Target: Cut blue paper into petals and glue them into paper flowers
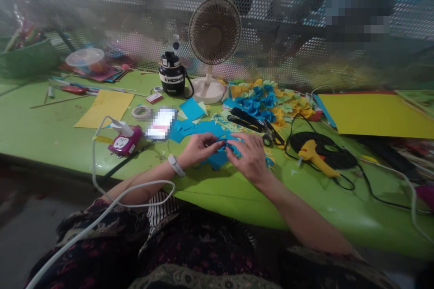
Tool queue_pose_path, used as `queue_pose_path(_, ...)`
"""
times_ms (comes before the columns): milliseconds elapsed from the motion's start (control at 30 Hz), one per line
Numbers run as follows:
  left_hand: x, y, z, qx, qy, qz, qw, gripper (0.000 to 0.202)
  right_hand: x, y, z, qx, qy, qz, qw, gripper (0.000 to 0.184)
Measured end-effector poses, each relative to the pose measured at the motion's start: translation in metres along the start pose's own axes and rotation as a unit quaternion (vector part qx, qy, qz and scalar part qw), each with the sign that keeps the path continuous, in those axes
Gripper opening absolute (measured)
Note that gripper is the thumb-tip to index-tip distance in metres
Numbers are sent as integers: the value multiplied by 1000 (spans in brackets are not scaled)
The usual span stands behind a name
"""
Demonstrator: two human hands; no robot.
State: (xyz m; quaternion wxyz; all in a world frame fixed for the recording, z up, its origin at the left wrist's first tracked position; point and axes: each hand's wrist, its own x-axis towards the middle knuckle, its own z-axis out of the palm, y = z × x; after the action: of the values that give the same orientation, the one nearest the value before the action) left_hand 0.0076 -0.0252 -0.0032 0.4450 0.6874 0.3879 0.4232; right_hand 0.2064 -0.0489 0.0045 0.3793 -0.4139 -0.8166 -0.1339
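Observation:
My left hand (200, 149), with a white band on its wrist, pinches a small piece of blue paper (223, 140) between thumb and fingers. From the other side, my right hand (250, 156) grips the same piece, its fingers bent; its exact shape is mostly hidden. Under and around both hands lie blue paper cuttings (217, 160) mixed with yellow and green scraps. Just beyond them sits a stack of blue paper squares (191, 109). A black stapler (247, 119) and scissors (275, 133) rest beyond my right hand. Further back is a heap of blue, yellow and green folded paper pieces (267, 101).
A yellow glue gun (317, 158) lies on a black disc (342, 159) at right. A white cable (145, 185) loops over my left forearm from a purple socket (125, 141). Beyond stand a phone (161, 123), tape roll (141, 112), black bottle (172, 76) and fan (214, 31).

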Motion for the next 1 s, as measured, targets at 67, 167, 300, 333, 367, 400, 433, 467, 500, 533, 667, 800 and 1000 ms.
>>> queue_pose_path(67,0,-1,0,7,2,5,1000,41,0,0,0,6,0,1,1000,10)
queue_pose_path(167,0,-1,0,9,3,6,1000,41,1,-1,-1,2,2,-3,1000,9)
queue_pose_path(300,0,1,0,2,1,-1,1000,43,3,-1,-1,-23,16,-25,999,9)
queue_pose_path(333,0,2,0,0,0,-3,1000,43,3,-1,-1,-25,23,-33,999,8)
queue_pose_path(367,0,2,0,-1,-1,-6,1000,43,3,-1,-1,-25,27,-39,999,8)
queue_pose_path(400,0,2,0,-1,-1,-7,1000,43,3,-1,-1,-24,28,-41,998,8)
queue_pose_path(433,0,1,0,0,-1,-9,1000,42,3,-1,-1,-21,25,-39,999,8)
queue_pose_path(467,0,1,0,0,0,-9,1000,42,3,-1,-1,-16,19,-34,999,8)
queue_pose_path(500,0,0,0,-1,3,-9,1000,41,2,0,-1,-9,14,-25,1000,8)
queue_pose_path(533,0,-1,0,-3,6,-6,1000,40,2,0,-1,1,12,-15,1000,10)
queue_pose_path(667,2,-2,-1,-24,26,18,999,38,4,1,-4,67,40,29,997,28)
queue_pose_path(800,3,1,-3,-6,55,47,997,38,7,7,-4,162,62,129,976,24)
queue_pose_path(1000,4,3,-7,75,69,157,982,26,5,19,8,325,7,297,898,28)
